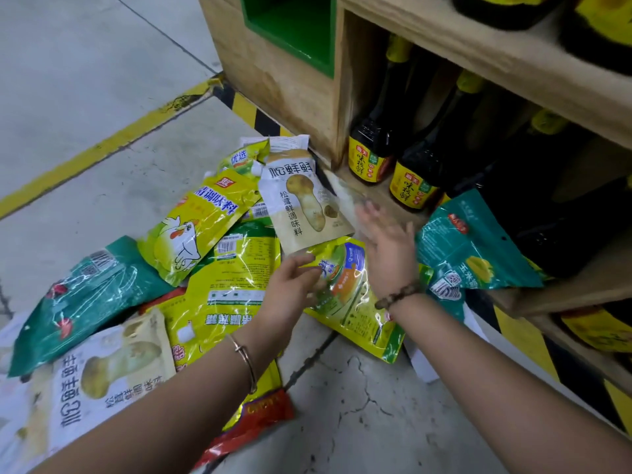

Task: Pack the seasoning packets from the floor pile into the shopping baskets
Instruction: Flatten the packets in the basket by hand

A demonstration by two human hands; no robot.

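Yellow-green seasoning packet (349, 302) on the floor pile (212, 234) just before the wooden shelf (301, 97), its edge pinched by the left hand (290, 278); right hand (386, 244), blurred, fingers spread loose, nearer the shelf

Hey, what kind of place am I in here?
Probably a shop or stockroom aisle: a wooden shelf of labelled sauce bottles, seasoning packets piled on the concrete floor, yellow-black hazard tape.
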